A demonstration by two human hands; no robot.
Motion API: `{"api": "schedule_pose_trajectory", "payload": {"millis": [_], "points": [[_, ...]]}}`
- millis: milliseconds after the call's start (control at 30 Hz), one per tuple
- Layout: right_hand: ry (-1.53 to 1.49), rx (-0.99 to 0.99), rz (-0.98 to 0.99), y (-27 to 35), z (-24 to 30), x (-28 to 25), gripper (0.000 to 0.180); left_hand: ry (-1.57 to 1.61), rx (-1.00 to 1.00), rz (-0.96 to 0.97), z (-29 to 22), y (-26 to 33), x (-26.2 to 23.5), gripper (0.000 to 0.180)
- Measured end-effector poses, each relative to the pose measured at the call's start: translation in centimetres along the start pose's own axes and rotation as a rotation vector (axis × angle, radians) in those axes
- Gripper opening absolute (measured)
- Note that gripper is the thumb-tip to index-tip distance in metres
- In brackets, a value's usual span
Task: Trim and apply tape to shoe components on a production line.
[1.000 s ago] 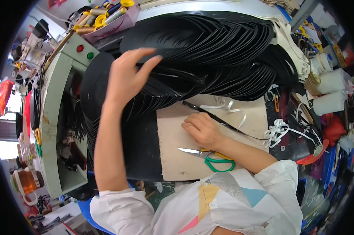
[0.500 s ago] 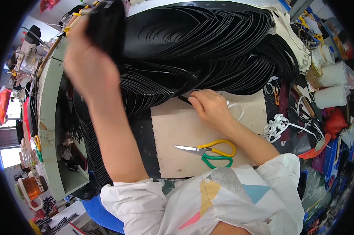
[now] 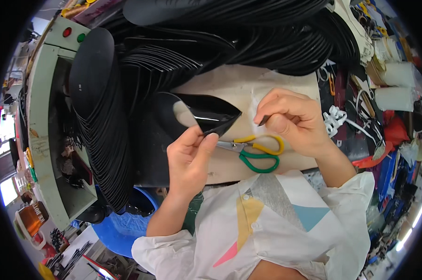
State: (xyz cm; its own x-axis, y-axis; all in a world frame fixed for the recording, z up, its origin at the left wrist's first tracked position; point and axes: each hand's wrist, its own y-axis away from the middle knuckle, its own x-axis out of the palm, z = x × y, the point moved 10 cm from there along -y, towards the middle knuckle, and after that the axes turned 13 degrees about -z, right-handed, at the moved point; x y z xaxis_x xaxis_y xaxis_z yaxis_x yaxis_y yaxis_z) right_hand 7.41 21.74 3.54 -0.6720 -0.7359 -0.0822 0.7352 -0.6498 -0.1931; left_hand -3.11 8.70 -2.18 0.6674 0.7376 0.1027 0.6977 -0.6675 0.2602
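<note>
At frame centre, left hand (image 3: 188,161) fingers pinch a thin, glossy black pointed leather piece (image 3: 204,114) at its lower edge — light, floppy, likely slick; right hand (image 3: 292,119) fingers nip a small dark tool (image 3: 263,121).

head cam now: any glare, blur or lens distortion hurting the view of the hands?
Head view: strong fisheye bend, black vignette at the rim; a bright glare patch on the glossy black pointed piece pinched by the left hand; right hand sharp, no motion blur; yellow-and-green-handled scissors crisp; edge clutter smeared and overexposed at the lower right.
</note>
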Motion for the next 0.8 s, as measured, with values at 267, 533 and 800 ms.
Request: {"api": "schedule_pose_trajectory", "payload": {"millis": [267, 533, 800], "points": [[0.036, 0.319, 0.057, 1.3, -1.9, 2.0, 0.01, 0.09, -0.098, 0.065, 1.5, 1.0, 0.7, 0.021], [0.049, 0.305, 0.101, 1.1, -2.6, 3.9, 0.009, 0.06, -0.07, 0.169, 1.0, 1.9, 1.1, 0.025], [0.213, 0.19, 0.046, 1.2, -2.3, 3.7, 0.01, -0.247, 0.066, -0.103, 1.1, 1.1, -1.2, 0.025]]}}
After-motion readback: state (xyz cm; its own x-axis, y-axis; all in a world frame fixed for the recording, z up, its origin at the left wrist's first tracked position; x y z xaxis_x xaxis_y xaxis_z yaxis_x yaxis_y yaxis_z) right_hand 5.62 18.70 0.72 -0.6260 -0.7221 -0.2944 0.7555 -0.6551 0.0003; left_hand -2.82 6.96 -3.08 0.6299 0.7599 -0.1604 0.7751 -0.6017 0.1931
